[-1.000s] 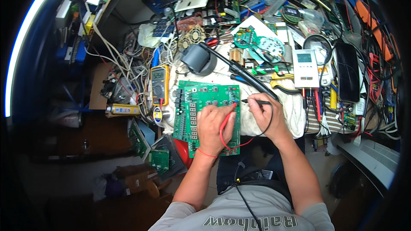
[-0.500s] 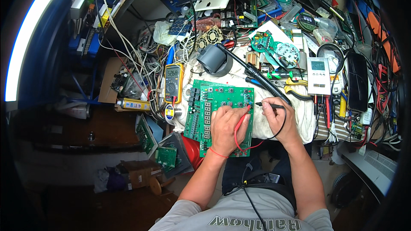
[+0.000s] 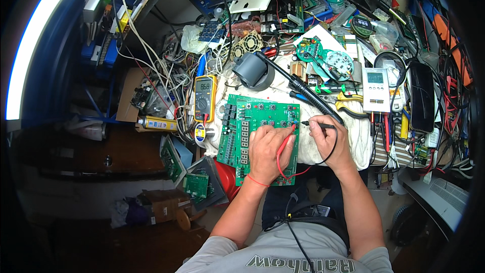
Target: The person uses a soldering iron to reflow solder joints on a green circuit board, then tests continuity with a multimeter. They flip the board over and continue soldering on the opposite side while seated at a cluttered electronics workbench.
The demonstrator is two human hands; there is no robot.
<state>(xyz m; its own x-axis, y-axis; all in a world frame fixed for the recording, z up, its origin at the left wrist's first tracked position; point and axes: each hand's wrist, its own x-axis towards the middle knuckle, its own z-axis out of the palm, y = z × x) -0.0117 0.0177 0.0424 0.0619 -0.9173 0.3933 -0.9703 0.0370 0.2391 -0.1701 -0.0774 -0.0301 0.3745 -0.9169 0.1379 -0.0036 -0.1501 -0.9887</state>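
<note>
Main change: the display of the yellow multimeter (image 3: 203, 103), which reads differently from half a second ago; its row of digits looks shorter. Between those two frames the hands, board and probes look the same. Against one second ago, the whole scene sits farther right in view, hands and counter clutter together, so the viewpoint has shifted; the hands lie much as they did over the work.

Green circuit board (image 3: 270, 115) directly in front of the person, on a white cloth (image 3: 310, 150). Strip of numeric display (image 3: 245, 142) runs along it, just left of the hand.

Left hand (image 3: 269, 152) lies over the board's middle, its grip closed on a red probe (image 3: 286, 140) between thumb and fingers. Tip points down at small parts near the right edge; contact too small to confirm. Red lead loops out by the thumb.

Right hand (image 3: 329, 140) just right of the board, its grip pinched around a black probe (image 3: 327, 126). Tip aims left at the board's edge, close to the red tip; cannot tell whether it touches.

Multimeter stands left of the board, apart from it. Gray cylinder (image 3: 250, 69) beyond the board; yellow-handled pliers (image 3: 351, 111) beyond the right hand.
</note>
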